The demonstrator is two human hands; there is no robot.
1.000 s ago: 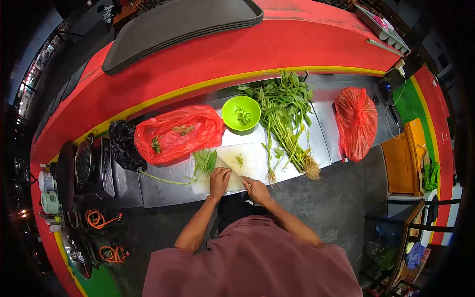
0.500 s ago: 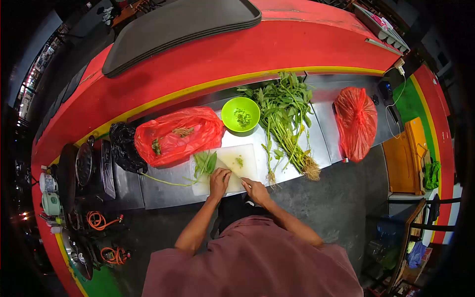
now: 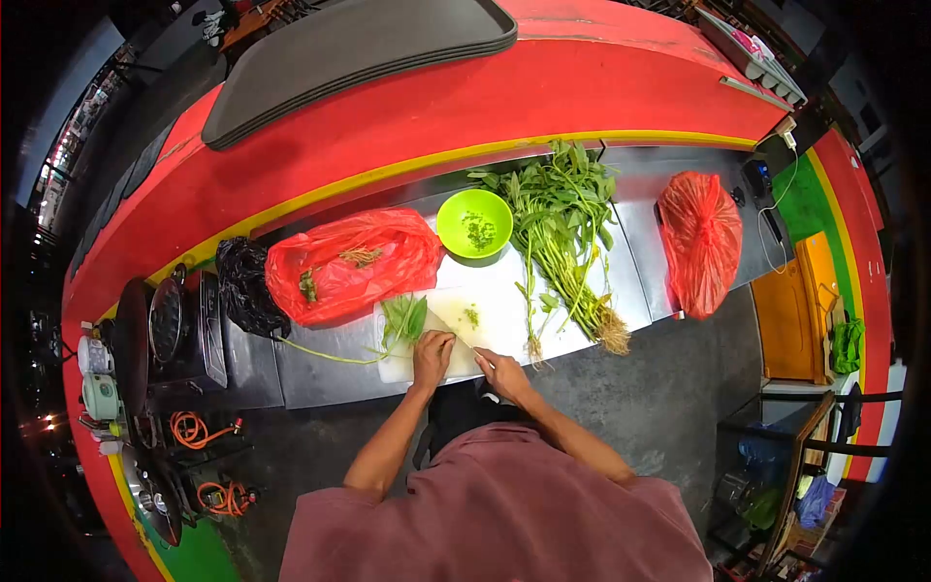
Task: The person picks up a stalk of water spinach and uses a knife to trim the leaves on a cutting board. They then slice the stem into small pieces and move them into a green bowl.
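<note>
On a white cutting board point(image 3: 488, 310) my left hand point(image 3: 433, 355) is closed on a leafy green stem point(image 3: 400, 320), whose long stalk trails left over the counter. My right hand point(image 3: 499, 371) is wrapped round the handle of a knife point(image 3: 451, 331); its blade points up and left, beside my left fingers. Small chopped green pieces point(image 3: 471, 315) lie on the board. Behind the board stands a lime-green bowl point(image 3: 474, 224) with chopped greens inside. A large bunch of leafy greens with roots point(image 3: 562, 242) lies to the right of the bowl.
An open red plastic bag point(image 3: 354, 267) with some roots and a black bag point(image 3: 246, 288) lie at the left. A tied red bag point(image 3: 700, 244) rests at the right. Black trays point(image 3: 359, 60) are stacked on the red ledge point(image 3: 582, 87). Pans and orange hoses are at the far left.
</note>
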